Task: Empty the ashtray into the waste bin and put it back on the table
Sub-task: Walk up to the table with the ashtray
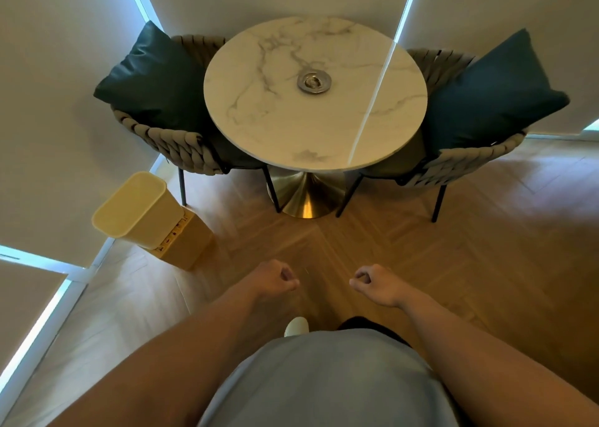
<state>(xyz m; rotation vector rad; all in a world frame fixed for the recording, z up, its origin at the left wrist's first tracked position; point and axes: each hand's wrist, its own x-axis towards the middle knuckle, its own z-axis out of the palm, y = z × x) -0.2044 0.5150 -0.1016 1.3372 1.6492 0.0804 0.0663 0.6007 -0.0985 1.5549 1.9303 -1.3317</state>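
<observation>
A round metal ashtray (314, 82) sits near the middle of the round white marble table (275, 128), with something small and pale inside its bowl. A cream plastic waste bin (137, 209) stands on the floor to the left of the table, its opening facing up. My left hand (275, 279) and my right hand (377, 284) hang in front of me over the wooden floor, well short of the table. Both have curled fingers with nothing in them.
Two woven chairs with dark teal cushions, the left chair (168, 141) and the right chair (476, 157), flank the table. A tan box (186, 245) stands against the bin. The table rests on a gold pedestal base (304, 196). Blinds cover the windows around.
</observation>
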